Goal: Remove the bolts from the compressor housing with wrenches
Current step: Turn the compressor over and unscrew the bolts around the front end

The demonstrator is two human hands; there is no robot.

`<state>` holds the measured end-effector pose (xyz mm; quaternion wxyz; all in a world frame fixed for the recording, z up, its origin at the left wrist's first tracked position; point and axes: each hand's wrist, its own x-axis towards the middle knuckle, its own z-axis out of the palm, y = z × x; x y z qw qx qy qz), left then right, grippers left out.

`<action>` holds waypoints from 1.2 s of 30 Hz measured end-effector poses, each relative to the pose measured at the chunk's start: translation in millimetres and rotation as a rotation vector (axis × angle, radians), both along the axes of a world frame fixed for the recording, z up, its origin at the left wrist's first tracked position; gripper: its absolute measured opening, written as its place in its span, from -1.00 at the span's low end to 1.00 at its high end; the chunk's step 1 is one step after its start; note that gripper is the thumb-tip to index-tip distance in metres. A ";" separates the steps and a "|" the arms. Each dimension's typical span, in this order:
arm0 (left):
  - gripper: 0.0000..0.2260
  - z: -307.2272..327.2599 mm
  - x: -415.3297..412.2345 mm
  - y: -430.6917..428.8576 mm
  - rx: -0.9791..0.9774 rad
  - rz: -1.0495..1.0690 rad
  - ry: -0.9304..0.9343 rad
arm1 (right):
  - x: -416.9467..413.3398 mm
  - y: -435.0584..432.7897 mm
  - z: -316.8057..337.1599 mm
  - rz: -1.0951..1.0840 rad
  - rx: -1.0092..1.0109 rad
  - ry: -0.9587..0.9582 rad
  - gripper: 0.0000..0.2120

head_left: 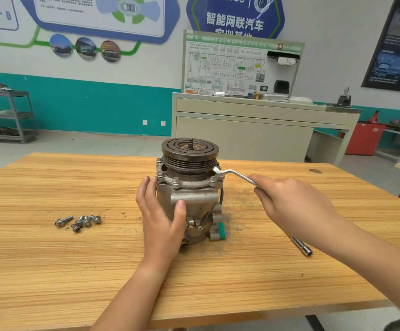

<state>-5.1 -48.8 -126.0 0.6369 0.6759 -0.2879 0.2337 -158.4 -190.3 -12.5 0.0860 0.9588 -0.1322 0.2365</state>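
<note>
A grey metal compressor point(194, 199) stands upright on the wooden table point(74, 271), its dark grooved pulley point(190, 151) on top. Bolts point(175, 180) sit in the flange under the pulley. My left hand point(160, 216) wraps the housing's left front side, thumb across the front. My right hand point(287, 199) grips the handle of an offset ring wrench point(232, 174), whose head sits on a bolt at the flange's right side. Several loose bolts point(80, 222) lie on the table to the left.
A socket extension bar point(301, 246) lies on the table under my right forearm. Behind the table stand a beige training cabinet point(254, 130) with a wiring diagram board, a grey shelf cart point(8, 115) at far left and a red bin point(363, 139) at right.
</note>
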 end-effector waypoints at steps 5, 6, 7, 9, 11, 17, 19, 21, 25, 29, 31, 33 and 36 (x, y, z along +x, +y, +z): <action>-0.32 0.0 0.0 0.2 0.009 0.003 0.023 | 15.6 -0.8 4.4 -0.110 -0.073 0.092 -0.63; -0.32 0.2 0.0 0.3 0.014 0.002 0.026 | 18.4 -0.7 5.6 -0.125 -0.082 0.114 -0.62; -0.32 0.3 0.2 0.2 0.018 0.002 0.028 | 20.7 -0.1 6.7 -0.131 -0.098 0.131 -0.61; -0.32 -0.1 1.0 0.0 0.019 0.008 0.026 | 23.1 2.4 8.3 -0.126 -0.152 0.146 -0.62; -0.32 -0.6 0.8 0.2 0.016 0.010 0.025 | 22.9 5.3 8.7 -0.126 -0.189 0.153 -0.63; -0.33 -0.9 0.9 0.3 0.017 0.001 0.034 | 13.5 9.0 18.8 -0.155 -0.096 0.110 -0.69; -0.33 -1.1 1.2 -0.3 0.013 0.001 0.025 | 11.3 14.3 20.0 -0.157 -0.102 0.128 -0.69; -0.33 -1.1 1.4 -0.4 0.017 0.009 0.018 | 10.6 23.1 19.9 -0.169 -0.149 0.196 -0.67; -0.32 0.3 -0.2 0.0 0.014 0.010 0.017 | 9.7 44.1 30.4 -0.190 -0.322 0.341 -0.59; -0.33 -0.4 0.6 -1.2 0.006 0.005 0.010 | 15.1 68.9 28.9 -0.190 -0.336 0.481 -0.47; -0.35 -0.4 -0.4 -1.8 0.000 -0.005 0.018 | 18.3 78.4 27.8 -0.204 -0.358 0.534 -0.46; -0.38 -0.2 -1.6 -1.7 -0.006 -0.020 0.021 | 19.3 83.7 27.2 -0.210 -0.351 0.578 -0.48; -0.43 0.4 -2.9 -2.1 -0.007 -0.034 0.021 | 17.8 78.9 24.3 -0.210 -0.355 0.585 -0.46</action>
